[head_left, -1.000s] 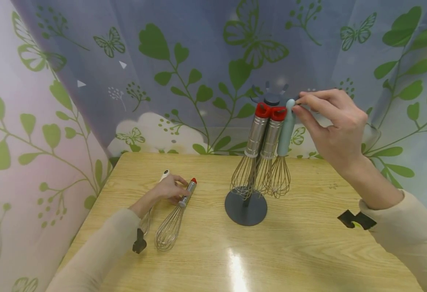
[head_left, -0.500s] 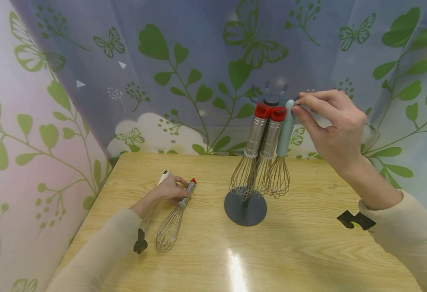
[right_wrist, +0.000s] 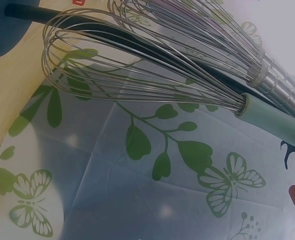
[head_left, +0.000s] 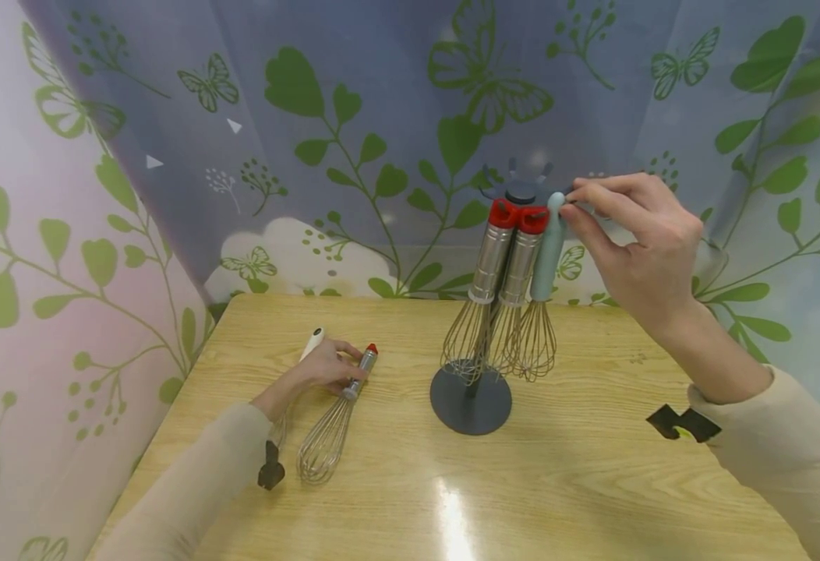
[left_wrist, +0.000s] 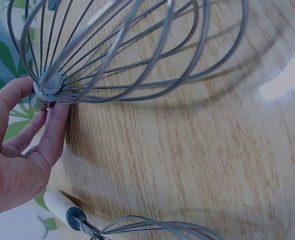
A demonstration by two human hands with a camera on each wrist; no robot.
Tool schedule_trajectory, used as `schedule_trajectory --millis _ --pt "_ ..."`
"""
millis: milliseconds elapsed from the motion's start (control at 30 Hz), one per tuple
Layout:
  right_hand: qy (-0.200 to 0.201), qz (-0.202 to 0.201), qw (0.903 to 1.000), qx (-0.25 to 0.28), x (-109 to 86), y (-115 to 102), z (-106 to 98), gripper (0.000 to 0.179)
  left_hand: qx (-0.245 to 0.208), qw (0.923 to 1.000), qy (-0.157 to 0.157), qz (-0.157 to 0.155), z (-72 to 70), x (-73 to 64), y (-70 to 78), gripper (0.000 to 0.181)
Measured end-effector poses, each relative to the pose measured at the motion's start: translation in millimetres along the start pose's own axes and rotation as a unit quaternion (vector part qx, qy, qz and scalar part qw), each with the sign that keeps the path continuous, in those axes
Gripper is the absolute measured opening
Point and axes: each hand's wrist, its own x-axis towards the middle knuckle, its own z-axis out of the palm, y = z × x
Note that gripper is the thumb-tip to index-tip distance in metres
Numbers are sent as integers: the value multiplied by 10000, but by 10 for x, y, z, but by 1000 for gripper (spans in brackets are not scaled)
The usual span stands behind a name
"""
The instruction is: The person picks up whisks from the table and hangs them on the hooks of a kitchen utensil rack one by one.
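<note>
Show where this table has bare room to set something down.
Bare: the tabletop between the rack's base and the right sleeve; also between that base and the red-tipped whisk on the table. Crowded: around the left hand and white-handled whisk, and among the hanging whisks.

Brightly lit head view; white glare streaks the table [head_left: 592, 475] (the right wrist view looks dimmer).

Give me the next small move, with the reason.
Probably lift the red-tipped whisk toward the stand: the left hand grips it down at the table, and the rear hooks look bare.
</note>
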Motion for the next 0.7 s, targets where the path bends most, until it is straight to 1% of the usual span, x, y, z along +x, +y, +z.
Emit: schedule_trajectory --millis 233,533,700 --pt "-13 -8 10000 -1 -3 -3 4 59 -13 10000 49 83 7 -20 -15 55" --pt "-14 -5 10000 -38 -1 -1 -3 60 -219 9995 213 -49 -6 -16 61 56" --pt "-38 4 10000 -35 -2 -3 -5 60 -146 9994 290 80 -10 -40 84 56"
